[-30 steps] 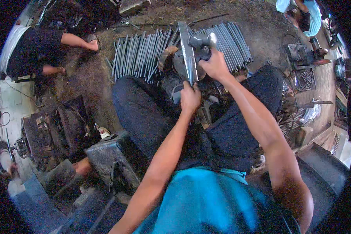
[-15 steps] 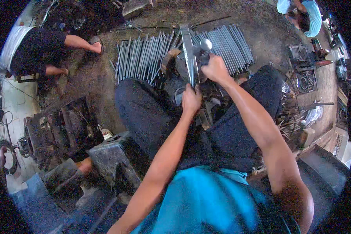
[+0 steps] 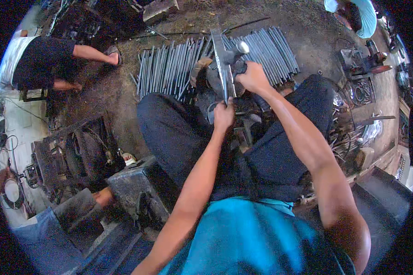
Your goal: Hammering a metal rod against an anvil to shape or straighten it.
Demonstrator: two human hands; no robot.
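Observation:
My left hand [image 3: 224,115] is closed round the near end of a long, flat metal blade [image 3: 222,62], which points away from me. The blade lies over a dark, rounded block [image 3: 212,79] between my knees. On its right side, my right hand [image 3: 254,78] grips a hammer [image 3: 237,50] with a shiny rounded end. The hammer's head is right beside the blade and seems to touch it; I cannot tell for certain. Part of its dark handle shows below my right fist.
Beyond my knees, metal rods lie in a left row [image 3: 167,64] and a right row [image 3: 273,55]. A dark metal box [image 3: 135,183] stands at my left. Machine parts [image 3: 374,59] lie at the right. One person [image 3: 43,59] is at the far left, another [image 3: 365,18] at the far right.
The hammer's head has tipped and come closer to the blade. My right hand has turned slightly, and my left hand still grips the blade in nearly the same place.

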